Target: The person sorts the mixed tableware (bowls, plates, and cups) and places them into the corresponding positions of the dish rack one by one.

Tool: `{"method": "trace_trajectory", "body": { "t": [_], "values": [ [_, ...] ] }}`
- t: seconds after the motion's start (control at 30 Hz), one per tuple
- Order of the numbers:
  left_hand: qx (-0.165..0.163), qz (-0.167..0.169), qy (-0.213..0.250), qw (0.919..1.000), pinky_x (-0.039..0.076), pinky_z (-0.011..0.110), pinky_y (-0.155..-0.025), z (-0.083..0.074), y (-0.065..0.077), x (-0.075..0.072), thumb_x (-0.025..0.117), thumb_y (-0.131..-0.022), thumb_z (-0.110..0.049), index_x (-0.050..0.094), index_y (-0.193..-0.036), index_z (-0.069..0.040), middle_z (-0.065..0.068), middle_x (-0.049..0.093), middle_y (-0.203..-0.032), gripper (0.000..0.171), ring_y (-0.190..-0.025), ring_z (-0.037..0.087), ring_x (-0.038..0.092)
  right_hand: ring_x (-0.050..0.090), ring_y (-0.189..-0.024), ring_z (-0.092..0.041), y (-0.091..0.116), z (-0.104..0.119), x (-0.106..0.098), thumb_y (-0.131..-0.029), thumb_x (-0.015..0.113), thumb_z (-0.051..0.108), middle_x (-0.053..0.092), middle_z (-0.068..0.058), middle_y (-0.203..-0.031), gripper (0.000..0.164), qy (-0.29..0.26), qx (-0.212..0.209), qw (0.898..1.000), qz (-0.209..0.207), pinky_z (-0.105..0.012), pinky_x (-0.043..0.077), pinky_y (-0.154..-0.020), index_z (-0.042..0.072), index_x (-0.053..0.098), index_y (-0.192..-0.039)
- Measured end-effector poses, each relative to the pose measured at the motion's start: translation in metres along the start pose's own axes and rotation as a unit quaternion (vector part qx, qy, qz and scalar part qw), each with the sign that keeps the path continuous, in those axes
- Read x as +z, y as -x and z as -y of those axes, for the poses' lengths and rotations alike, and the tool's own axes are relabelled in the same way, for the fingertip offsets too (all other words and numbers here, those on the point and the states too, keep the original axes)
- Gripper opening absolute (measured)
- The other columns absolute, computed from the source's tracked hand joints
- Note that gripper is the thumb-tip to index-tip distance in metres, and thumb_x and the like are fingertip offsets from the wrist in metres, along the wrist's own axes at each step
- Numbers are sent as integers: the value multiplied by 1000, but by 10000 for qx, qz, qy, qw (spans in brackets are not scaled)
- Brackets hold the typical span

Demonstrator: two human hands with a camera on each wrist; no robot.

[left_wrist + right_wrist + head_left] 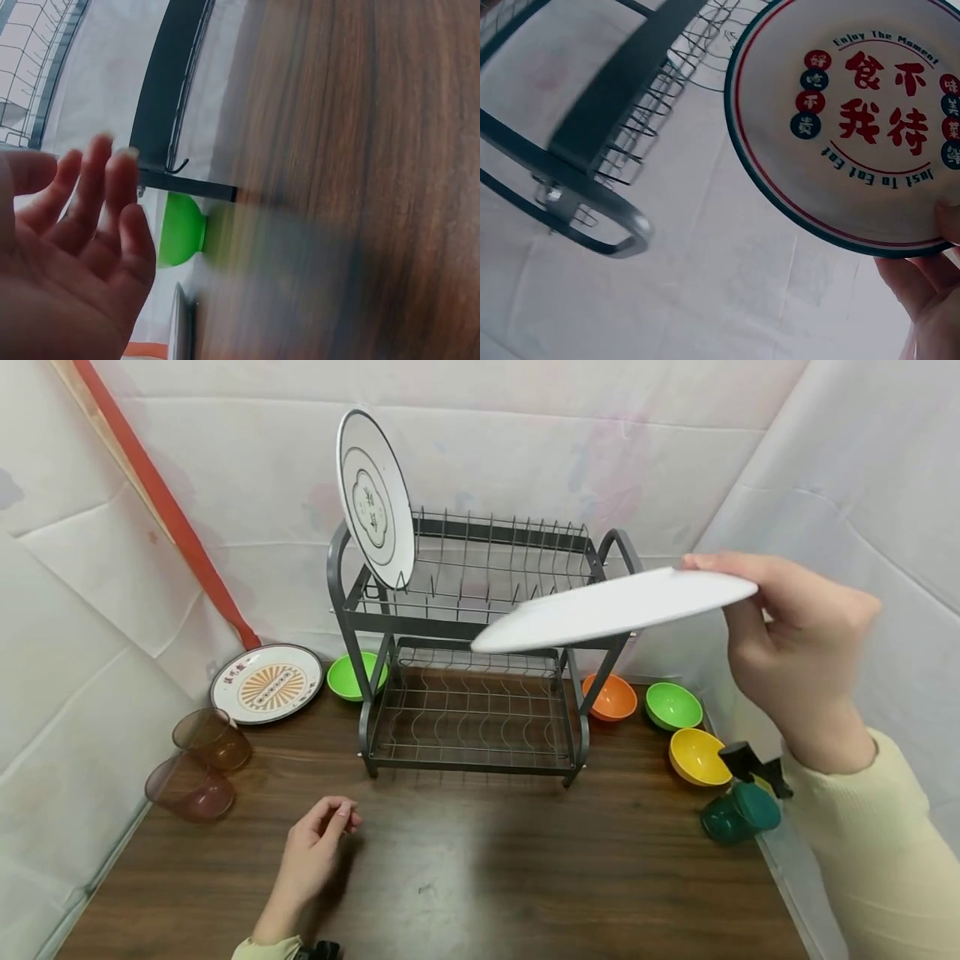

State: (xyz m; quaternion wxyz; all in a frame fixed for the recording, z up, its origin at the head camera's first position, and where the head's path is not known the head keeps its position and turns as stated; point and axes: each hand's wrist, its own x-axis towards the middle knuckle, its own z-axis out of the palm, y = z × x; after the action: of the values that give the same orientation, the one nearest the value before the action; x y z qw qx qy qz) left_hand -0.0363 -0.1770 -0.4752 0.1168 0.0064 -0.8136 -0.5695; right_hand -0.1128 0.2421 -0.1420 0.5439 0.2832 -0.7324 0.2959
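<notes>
My right hand point(806, 643) pinches the rim of a white plate point(600, 612), raised in front of the rack's right side and seen nearly edge-on in the head view. In the right wrist view the plate's face point(795, 176) shows a green and red rim with red characters. A two-tier dark dish rack point(480, 628) stands at the back. Another plate point(390, 539) is upright at the left end of its top tier. Low over the table, left of the middle, my left hand point(311, 852) has loosely curled fingers and holds nothing.
At the left are a patterned plate point(307, 689) and two tinted glasses point(213, 739). A green bowl point(345, 679) sits by the rack's left leg. To the right stand orange point(613, 698), green point(673, 707) and yellow bowls point(697, 757), plus a teal cup point(738, 814). White cloth walls point(847, 527) enclose the table.
</notes>
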Motion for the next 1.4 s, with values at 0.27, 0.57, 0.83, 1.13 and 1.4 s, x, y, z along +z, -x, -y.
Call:
{"method": "trace_trajectory", "body": {
  "t": [0.27, 0.57, 0.83, 1.13, 1.4],
  "values": [
    [-270, 903, -163, 9954, 52, 27, -73, -4, -1, 18, 53, -105, -16, 67, -107, -2, -1, 73, -91, 20, -82, 25, 69, 58, -56, -29, -33, -3, 31, -91, 58, 0, 76, 1, -85, 27, 9, -320, 9982, -499, -14, 25, -65, 14, 81, -88],
    [-311, 1925, -289, 9804, 51, 29, -79, -16, -8, 50, 53, -105, -26, 69, -111, -8, -1, 72, -98, 24, -92, 21, 69, 74, -81, -26, -73, 3, 81, -93, 66, -1, 76, -3, -88, 19, -884, -1365, 9866, -124, -28, 56, -80, 5, 79, -80],
    [11, 2344, -268, 9718, 51, 30, -81, -23, -8, 67, 51, -106, -30, 68, -112, -9, 1, 73, -101, 28, -93, 20, 68, 73, -85, -29, -82, -5, 121, -96, 62, -1, 76, -8, -92, 21, -354, -2213, 9730, 553, -40, 58, -78, 6, 80, -86],
    [-22, 2653, -133, 9641, 50, 29, -81, -21, 0, 77, 49, -106, -31, 68, -111, -8, -2, 72, -97, 30, -89, 15, 67, 73, -92, -23, -90, -7, 149, -101, 57, 8, 76, -3, -95, 27, 31, -2627, 9589, 1075, -38, 57, -77, 8, 79, -85],
    [-78, 3179, -43, 9481, 51, 28, -78, -17, 6, 71, 47, -107, -32, 66, -112, -4, 4, 71, -95, 34, -88, 23, 66, 70, -98, -21, -92, -12, 168, -100, 48, -4, 76, -2, -100, 34, 452, -3039, 9431, 1269, -33, 54, -87, 8, 79, -93]
  ]
}}
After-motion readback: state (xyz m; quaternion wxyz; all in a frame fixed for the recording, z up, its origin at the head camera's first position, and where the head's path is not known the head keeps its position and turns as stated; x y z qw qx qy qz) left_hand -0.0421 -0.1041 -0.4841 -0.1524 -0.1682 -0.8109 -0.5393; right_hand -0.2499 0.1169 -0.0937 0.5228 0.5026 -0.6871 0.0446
